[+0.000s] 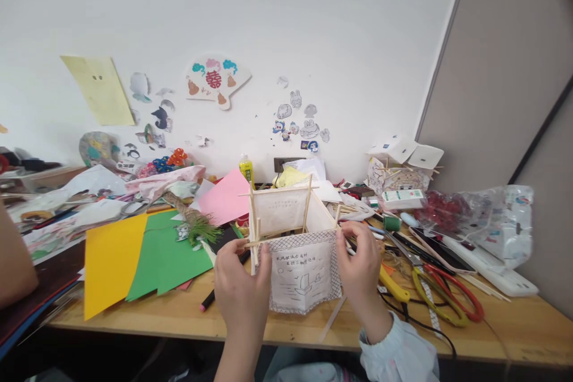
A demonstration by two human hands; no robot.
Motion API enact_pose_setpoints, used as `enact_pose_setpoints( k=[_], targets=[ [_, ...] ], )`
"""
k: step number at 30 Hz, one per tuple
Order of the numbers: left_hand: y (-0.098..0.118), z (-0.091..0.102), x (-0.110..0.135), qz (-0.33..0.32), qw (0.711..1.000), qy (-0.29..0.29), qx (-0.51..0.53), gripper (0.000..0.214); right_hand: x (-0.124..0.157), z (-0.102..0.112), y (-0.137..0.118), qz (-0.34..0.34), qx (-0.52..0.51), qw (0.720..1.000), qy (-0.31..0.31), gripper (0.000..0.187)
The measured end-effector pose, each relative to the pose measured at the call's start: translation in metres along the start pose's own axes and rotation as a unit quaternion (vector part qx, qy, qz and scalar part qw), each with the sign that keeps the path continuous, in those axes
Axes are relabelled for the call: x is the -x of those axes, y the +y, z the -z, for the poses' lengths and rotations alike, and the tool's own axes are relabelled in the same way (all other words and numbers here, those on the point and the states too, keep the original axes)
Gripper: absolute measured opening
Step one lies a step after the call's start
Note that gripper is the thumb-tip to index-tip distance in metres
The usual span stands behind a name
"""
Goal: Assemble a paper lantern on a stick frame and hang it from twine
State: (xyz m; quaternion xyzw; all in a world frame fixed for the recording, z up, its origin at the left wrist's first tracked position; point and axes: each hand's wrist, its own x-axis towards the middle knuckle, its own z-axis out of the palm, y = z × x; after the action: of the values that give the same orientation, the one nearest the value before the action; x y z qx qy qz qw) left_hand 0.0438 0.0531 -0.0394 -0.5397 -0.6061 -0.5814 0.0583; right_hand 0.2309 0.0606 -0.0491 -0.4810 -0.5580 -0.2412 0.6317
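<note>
A small paper lantern [293, 250] on a frame of thin wooden sticks stands on the wooden table [514, 322], held between both my hands. My left hand [242, 292] grips its left front corner, thumb on the front stick. My right hand [360, 262] pinches the right front corner near the top. The front panel carries handwriting and a drawing of a boat. The lantern is open at the top and stands upright.
Yellow [111, 262], green [168, 253] and pink [226, 197] paper sheets lie left. Scissors with yellow and red handles [441, 295], a black cable and plastic bags [487, 218] crowd the right. A glue bottle [246, 170] stands behind. Another person's arm [13, 262] shows at far left.
</note>
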Motion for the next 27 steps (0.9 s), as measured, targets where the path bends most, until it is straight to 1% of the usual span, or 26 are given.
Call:
enact_pose_setpoints(
  k=[1,5,7,9,11,16,18,20,22,24,27],
  targets=[
    [0.0,0.0,0.0,0.001,1.0,0.0,-0.003,0.043,0.001,-0.001,0.0,-0.004,0.002,1.0,-0.003,0.003],
    [0.002,-0.004,-0.001,-0.002,1.0,0.012,-0.022,0.055,0.004,-0.005,-0.005,-0.021,0.022,0.999,-0.013,0.039],
    [0.002,-0.005,-0.001,-0.004,0.999,0.018,-0.032,0.058,0.005,-0.007,-0.008,-0.038,0.039,0.998,-0.015,0.048],
    [0.001,-0.006,-0.001,-0.008,0.999,0.022,-0.034,0.059,0.005,-0.009,-0.009,-0.052,0.05,0.997,-0.015,0.047],
    [0.0,-0.005,-0.001,-0.011,0.999,0.023,-0.03,0.059,0.005,-0.01,-0.009,-0.055,0.048,0.997,-0.012,0.043],
    [-0.001,-0.005,0.0,-0.015,0.999,0.025,-0.023,0.055,0.006,-0.008,-0.004,-0.047,0.023,0.999,-0.007,0.021],
    [0.0,-0.006,0.001,-0.027,0.999,0.031,-0.027,0.057,0.005,-0.006,-0.005,-0.048,0.033,0.998,-0.005,0.017],
    [0.002,-0.009,0.002,-0.054,0.997,0.047,-0.035,0.064,0.004,-0.003,-0.009,-0.035,0.069,0.997,0.008,0.026],
    [0.005,-0.011,0.002,-0.083,0.993,0.067,-0.053,0.072,0.002,-0.002,-0.016,-0.014,0.109,0.994,0.017,0.042],
    [0.008,-0.012,0.002,-0.097,0.989,0.08,-0.073,0.076,0.0,-0.002,-0.024,0.002,0.133,0.991,0.007,0.056],
    [0.01,-0.011,0.001,-0.091,0.989,0.08,-0.088,0.075,-0.003,-0.005,-0.033,0.01,0.156,0.987,-0.026,0.065]
  ],
)
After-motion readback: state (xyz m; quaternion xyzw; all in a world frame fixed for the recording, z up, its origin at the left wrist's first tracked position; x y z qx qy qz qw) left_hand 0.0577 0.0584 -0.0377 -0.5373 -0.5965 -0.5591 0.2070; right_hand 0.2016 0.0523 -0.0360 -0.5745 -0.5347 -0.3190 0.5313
